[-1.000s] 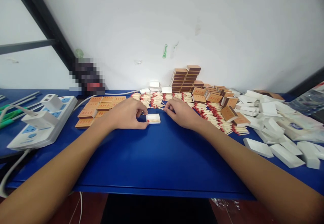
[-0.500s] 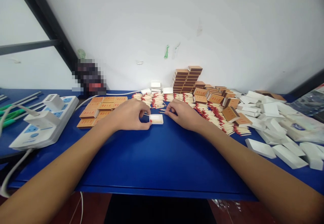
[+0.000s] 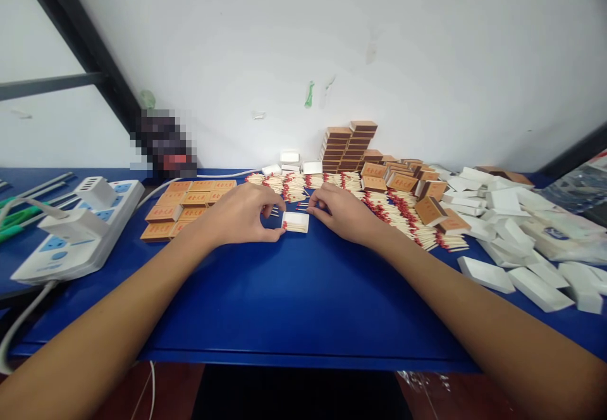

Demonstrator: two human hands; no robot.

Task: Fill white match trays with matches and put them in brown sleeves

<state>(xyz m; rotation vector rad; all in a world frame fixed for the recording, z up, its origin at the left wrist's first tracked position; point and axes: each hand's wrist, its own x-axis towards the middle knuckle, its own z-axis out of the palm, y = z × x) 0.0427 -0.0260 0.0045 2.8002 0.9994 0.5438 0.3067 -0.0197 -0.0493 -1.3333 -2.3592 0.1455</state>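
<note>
A small white matchbox tray (image 3: 296,221) lies on the blue table (image 3: 294,293) with a few red-tipped matches in it. My left hand (image 3: 241,214) pinches the tray's left end between thumb and fingers. My right hand (image 3: 342,211) rests just right of the tray, its fingers curled and pinched at loose matches (image 3: 303,205) lying behind the tray. What the right fingers hold is too small to make out.
A long heap of loose matches (image 3: 403,214) runs to the right. Orange matchbox sleeves lie flat at the left (image 3: 190,202) and stand stacked (image 3: 349,145) by the wall. White trays (image 3: 512,243) pile up at the right. A power strip (image 3: 76,227) sits at the far left.
The white tray and my left hand have shifted slightly to the right, toward my right hand. My right hand stays at the loose matches behind the tray.
</note>
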